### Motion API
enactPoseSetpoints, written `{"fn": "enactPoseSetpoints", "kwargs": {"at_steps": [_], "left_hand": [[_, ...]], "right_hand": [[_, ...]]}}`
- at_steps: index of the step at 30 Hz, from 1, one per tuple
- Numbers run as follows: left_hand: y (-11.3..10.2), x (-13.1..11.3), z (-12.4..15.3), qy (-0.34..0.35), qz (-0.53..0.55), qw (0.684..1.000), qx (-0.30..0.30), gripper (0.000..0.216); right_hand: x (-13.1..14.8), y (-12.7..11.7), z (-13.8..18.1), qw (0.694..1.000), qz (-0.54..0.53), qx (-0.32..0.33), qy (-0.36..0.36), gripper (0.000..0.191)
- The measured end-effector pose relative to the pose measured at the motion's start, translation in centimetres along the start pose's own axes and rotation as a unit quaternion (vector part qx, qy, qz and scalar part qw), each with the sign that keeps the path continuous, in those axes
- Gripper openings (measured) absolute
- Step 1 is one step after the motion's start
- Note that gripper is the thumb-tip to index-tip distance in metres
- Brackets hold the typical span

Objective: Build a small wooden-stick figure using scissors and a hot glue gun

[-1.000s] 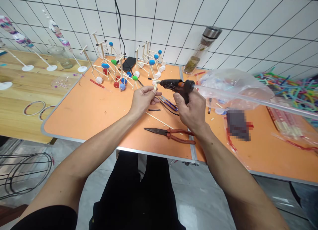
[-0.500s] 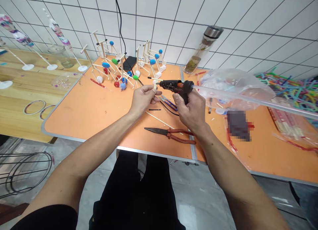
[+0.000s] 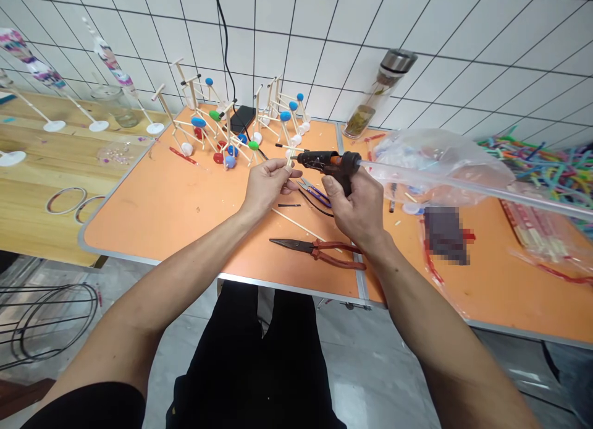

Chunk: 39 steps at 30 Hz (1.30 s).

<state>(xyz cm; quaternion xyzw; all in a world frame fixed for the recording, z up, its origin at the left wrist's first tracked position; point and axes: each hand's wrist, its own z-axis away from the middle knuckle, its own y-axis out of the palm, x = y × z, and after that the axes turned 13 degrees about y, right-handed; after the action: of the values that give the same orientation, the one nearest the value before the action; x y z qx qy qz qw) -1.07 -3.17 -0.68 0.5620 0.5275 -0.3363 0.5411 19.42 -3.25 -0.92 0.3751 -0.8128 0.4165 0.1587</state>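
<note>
My left hand pinches a short wooden stick and holds it upright over the orange table. My right hand is wrapped around the grip of a black glue gun. The gun's nozzle points left and sits right at the top of the stick. A long clear glue stick runs out of the back of the gun to the right. Both hands hover just above the table, close together.
Red-handled long-nose pliers lie near the front edge, small scissors and loose sticks under my hands. Stick figures with coloured balls stand at the back. A plastic bag, a bottle and coloured straws lie right.
</note>
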Motion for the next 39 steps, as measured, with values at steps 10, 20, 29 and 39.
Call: {"fn": "enactPoseSetpoints", "kwargs": {"at_steps": [10, 20, 29, 39], "left_hand": [[0.11, 0.0, 0.12, -0.004, 0.009, 1.0, 0.007, 0.007], [-0.02, 0.39, 0.03, 0.003, 0.011, 1.0, 0.01, 0.005], [0.14, 0.01, 0.06, -0.007, 0.009, 1.0, 0.005, 0.008], [0.12, 0.13, 0.15, -0.004, 0.007, 1.0, 0.008, 0.01]], "right_hand": [[-0.35, 0.0, -0.11, 1.0, 0.018, -0.02, -0.006, 0.056], [-0.46, 0.03, -0.11, 1.0, 0.01, -0.016, -0.003, 0.054], [-0.37, -0.02, -0.09, 1.0, 0.025, -0.016, -0.003, 0.056], [-0.49, 0.07, -0.09, 1.0, 0.012, -0.021, -0.004, 0.049]]}}
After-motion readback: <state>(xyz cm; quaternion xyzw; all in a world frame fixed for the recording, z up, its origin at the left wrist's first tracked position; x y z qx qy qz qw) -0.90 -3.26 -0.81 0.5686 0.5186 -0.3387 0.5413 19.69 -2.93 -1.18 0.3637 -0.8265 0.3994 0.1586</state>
